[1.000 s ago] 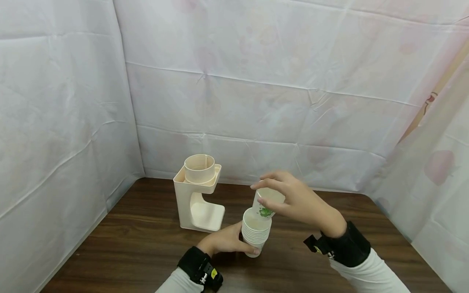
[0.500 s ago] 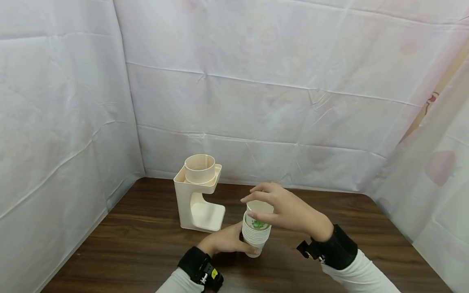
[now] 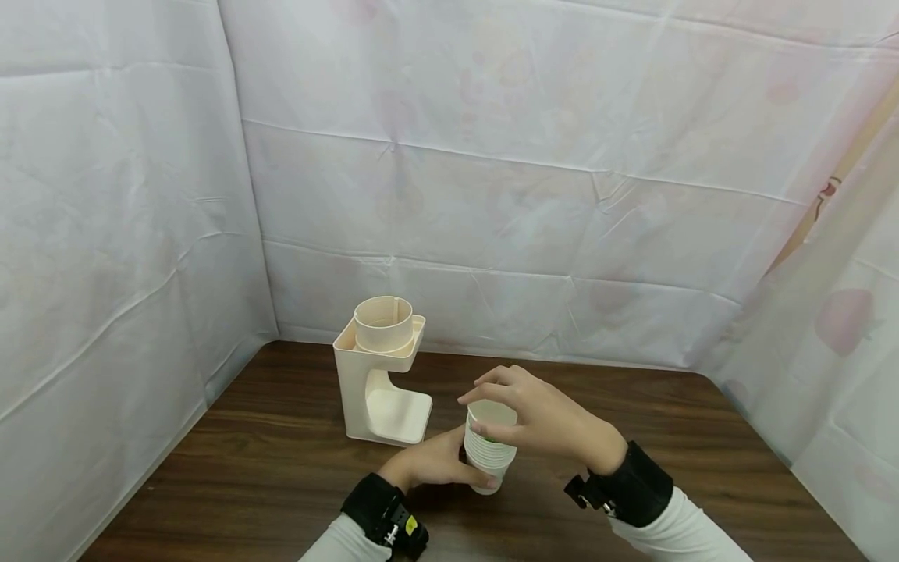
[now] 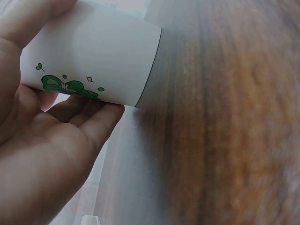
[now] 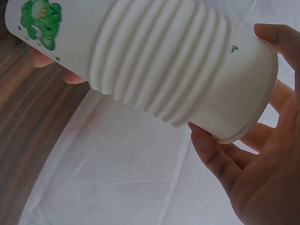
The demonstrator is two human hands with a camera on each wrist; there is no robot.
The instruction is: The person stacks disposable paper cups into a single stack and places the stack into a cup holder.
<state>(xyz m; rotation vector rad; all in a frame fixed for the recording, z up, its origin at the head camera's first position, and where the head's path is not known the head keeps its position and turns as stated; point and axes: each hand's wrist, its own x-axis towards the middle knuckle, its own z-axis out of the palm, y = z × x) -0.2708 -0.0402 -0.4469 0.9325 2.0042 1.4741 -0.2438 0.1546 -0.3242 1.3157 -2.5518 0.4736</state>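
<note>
A stack of white paper cups (image 3: 485, 451) stands upright on the table. My left hand (image 3: 437, 460) grips it low down, thumb on the near side; in the left wrist view its fingers lie around the bottom cup's wall, beside a green print. At the stack's mouth, my right hand (image 3: 537, 412) holds the top paper cup (image 5: 241, 86) near its rim. That cup sits partly inside the stack, its upper wall standing above several nested rims (image 5: 159, 56). The right wrist view also shows a green cartoon figure (image 5: 41, 21) on the lowest cup.
A cream plastic stand (image 3: 354, 390) with a round open holder (image 3: 382, 332) on top and a flat foot is left of the stack, close to my left hand. The dark wooden table (image 3: 246, 468) is bordered by white cloth walls (image 3: 449, 195) behind and at both sides.
My right hand has moved down and to the left, lowering the top cup from above the stack into its mouth. The left hand and the stack have stayed in place.
</note>
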